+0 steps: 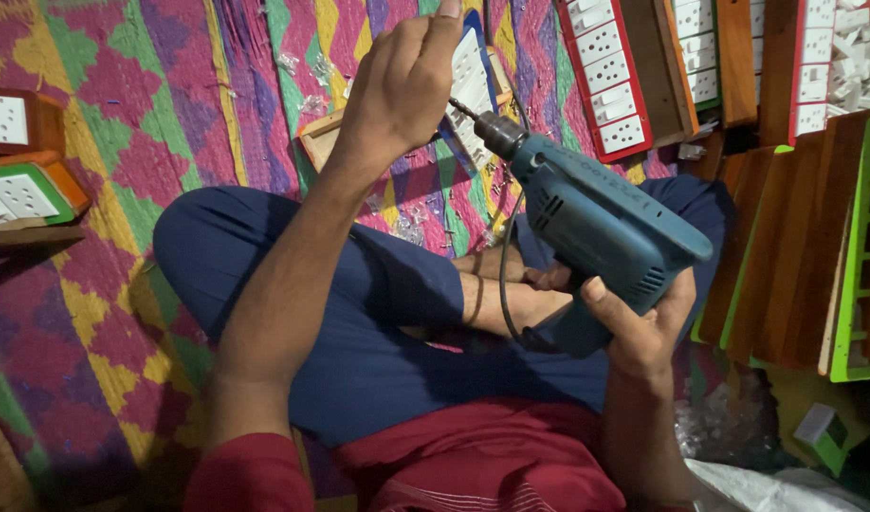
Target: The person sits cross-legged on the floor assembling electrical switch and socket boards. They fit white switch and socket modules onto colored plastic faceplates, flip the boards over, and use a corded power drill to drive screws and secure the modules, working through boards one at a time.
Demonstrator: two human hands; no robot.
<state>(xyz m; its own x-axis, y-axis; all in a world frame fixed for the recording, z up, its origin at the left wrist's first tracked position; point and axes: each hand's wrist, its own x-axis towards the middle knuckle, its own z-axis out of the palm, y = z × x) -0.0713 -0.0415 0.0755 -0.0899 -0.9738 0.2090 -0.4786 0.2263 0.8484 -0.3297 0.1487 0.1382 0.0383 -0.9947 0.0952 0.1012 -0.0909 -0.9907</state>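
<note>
I see my right hand [643, 327] clamped around the blue electric drill [591, 218], left hand [402, 81] raised far, gripping the blue-edged socket board [473, 76], wooden boards [795, 256] crowding right.

A zigzag-patterned quilt [122, 142] in pink, green and yellow is covering the floor; stacked wooden boards [795, 246] are lying at three o'clock.
</note>
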